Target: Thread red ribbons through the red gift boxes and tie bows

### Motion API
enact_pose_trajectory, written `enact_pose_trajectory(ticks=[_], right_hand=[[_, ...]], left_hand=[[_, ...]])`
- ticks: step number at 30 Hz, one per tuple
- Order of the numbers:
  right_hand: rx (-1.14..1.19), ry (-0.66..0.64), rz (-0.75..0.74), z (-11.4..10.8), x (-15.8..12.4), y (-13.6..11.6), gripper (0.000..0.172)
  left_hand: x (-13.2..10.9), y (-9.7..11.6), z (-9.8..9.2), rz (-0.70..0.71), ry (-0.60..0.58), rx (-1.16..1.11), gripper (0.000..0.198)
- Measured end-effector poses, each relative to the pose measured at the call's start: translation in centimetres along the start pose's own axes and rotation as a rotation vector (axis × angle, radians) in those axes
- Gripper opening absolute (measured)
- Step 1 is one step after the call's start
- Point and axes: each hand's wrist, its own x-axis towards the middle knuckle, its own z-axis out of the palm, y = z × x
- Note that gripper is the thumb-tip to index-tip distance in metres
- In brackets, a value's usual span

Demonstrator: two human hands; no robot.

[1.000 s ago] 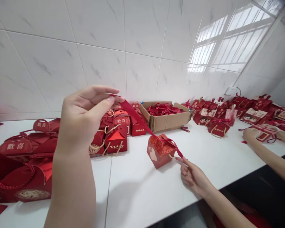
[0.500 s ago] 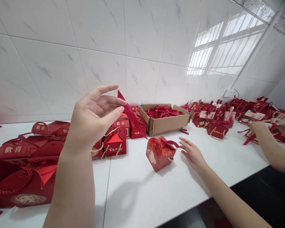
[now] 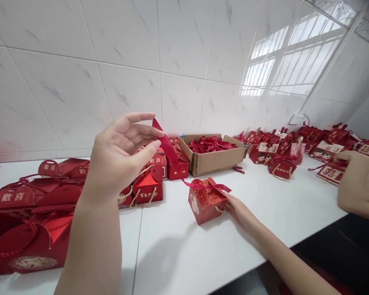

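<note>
My left hand (image 3: 123, 149) is raised and closed in a pinch on one end of a red ribbon (image 3: 169, 153). From there the ribbon slants down to a small red gift box (image 3: 207, 205) on the table and crosses its patterned top. The box has a pale figure on its left side and a short twisted cord handle. My right hand (image 3: 238, 211) holds the box at its right side, with the fingertips partly hidden behind it.
A cardboard box (image 3: 218, 161) full of red ribbons stands by the tiled wall. Red gift boxes (image 3: 27, 237) crowd the left, and more (image 3: 264, 153) stand at the back right. At far right, a co-worker's hand (image 3: 355, 164) is at another red box. The white table's front edge runs diagonally.
My right hand has moved left from beside the ribbon's free end onto the gift box. The ribbon now lies lower across the top. The co-worker's arms have shifted right.
</note>
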Motion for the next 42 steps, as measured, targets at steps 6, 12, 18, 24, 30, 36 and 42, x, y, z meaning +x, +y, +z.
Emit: enact_pose_trajectory(ticks=[6,12,18,24,30,36,42], right_hand=[[0.078,-0.02,0.032,-0.4,0.1,0.3,0.035],[0.265,-0.036,0.033,-0.8,0.9,-0.1,0.03],[0.385,0.166,-0.018,-1.6,2.6,-1.2,0.023],[0.277,0.259,-0.129,-2.1,2.9,-4.8,0.026],[0.06,0.228,-0.377,-1.5,2.6,-8.0,0.021],[-0.115,0.241,-0.489,-1.1,2.7,-10.9,0.021],[-0.29,0.164,-0.595,-0.4,2.7,-14.6,0.022]], left_hand=[[-0.2,0.4,0.4,-0.019,0.056,-0.023,0.038],[0.1,0.2,0.4,-0.05,-0.001,0.005,0.04],[0.1,0.2,0.7,-0.032,0.018,0.028,0.038],[0.3,0.2,0.9,-0.004,0.053,0.066,0.037],[0.4,-0.6,1.2,-0.015,0.016,0.045,0.035],[0.5,-1.7,1.6,0.039,0.03,-0.006,0.044],[0.3,-1.5,2.2,0.076,0.142,-0.131,0.087]])
